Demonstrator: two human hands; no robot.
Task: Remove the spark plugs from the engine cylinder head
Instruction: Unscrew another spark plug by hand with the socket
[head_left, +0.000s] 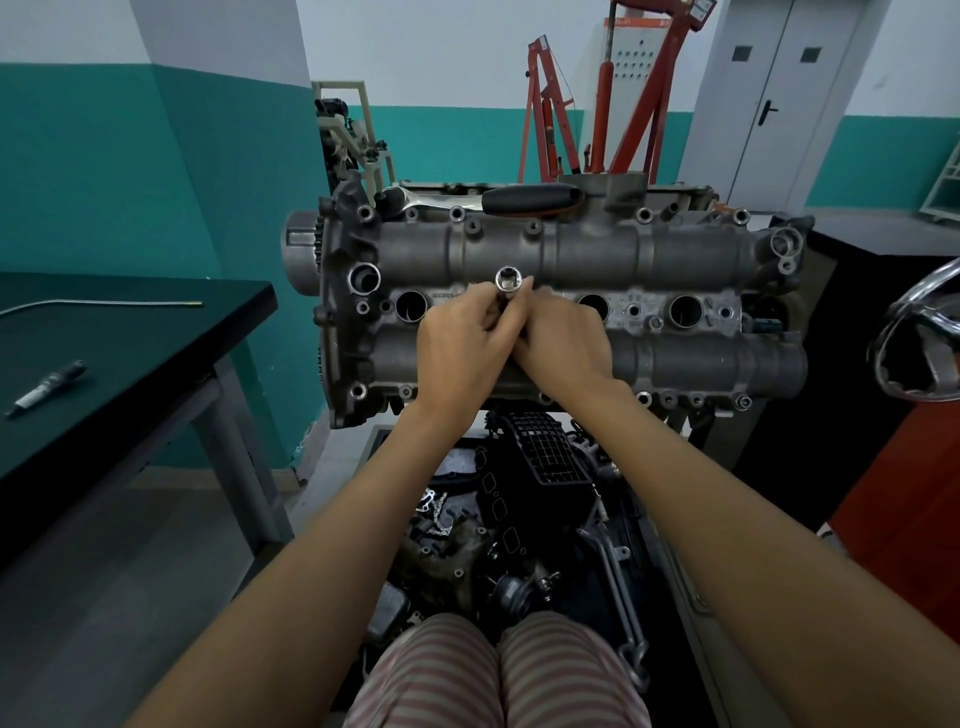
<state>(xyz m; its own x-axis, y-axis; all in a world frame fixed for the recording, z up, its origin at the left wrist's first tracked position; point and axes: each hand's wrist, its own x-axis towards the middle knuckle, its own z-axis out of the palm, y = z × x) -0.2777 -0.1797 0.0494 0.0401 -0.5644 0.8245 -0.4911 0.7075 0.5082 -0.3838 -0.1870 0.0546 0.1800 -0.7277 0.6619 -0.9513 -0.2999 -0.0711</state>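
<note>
Nearest the camera, two bare forearms reach forward over striped trousers and a heap of dismantled engine parts (519, 519) on the floor. Both meet over the middle of the cylinder head (675, 358), at the second spark plug well from the left, which they hide. The left hand (457, 348) has its fingers curled round the shaft of a spark plug socket (508, 280), whose open square drive end faces up; the right hand (563, 345) pinches the same shaft from the other side, so each grip is grasping the tool, not released. The socket looks to stand upright in the well.

My reading is that the second plug is being worked on: the socket is either being seated on it or lifted out by hand. Whether a plug sits inside the socket cannot be told. If still tight, the next move calls for the ratchet (483, 200), lying on the far edge of the head. Three other wells (685, 310) show open. One removed spark plug (47, 387) lies on the dark worktop (156, 332) at left.
</note>
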